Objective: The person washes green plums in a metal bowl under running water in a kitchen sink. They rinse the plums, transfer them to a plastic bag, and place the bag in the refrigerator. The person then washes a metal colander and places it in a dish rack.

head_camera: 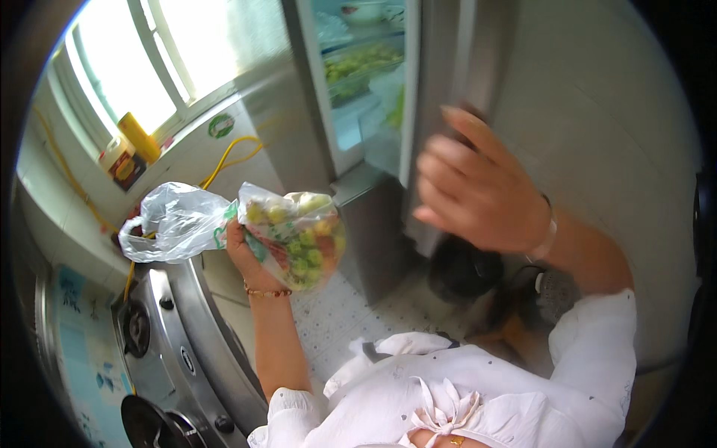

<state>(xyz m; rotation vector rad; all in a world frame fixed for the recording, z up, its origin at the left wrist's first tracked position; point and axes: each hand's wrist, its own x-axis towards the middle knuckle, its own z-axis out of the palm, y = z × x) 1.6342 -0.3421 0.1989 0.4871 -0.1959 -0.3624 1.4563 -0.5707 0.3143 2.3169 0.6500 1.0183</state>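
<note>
My left hand (242, 252) grips a clear plastic bag (179, 218) with green and red print by its gathered middle. Rounded green and yellowish fruit or vegetables (305, 249) fill the bag's lower part, and its empty handles flare out to the left. My right hand (470, 173), slightly blurred, is raised at the edge of the refrigerator door (442, 84); its fingers are curled, and whether they touch the door I cannot tell. Behind the partly opened door, the refrigerator (358, 112) shows shelves with leafy greens (364, 70) and a white bowl (363, 11).
A steel gas stove (168, 336) with a dark pan (143, 420) stands at the lower left. On the window ledge are a bottle (120, 159) and a yellow cylinder (139, 137). A yellow hose (224, 162) runs along the wall. A black round object (465, 269) is below my right hand.
</note>
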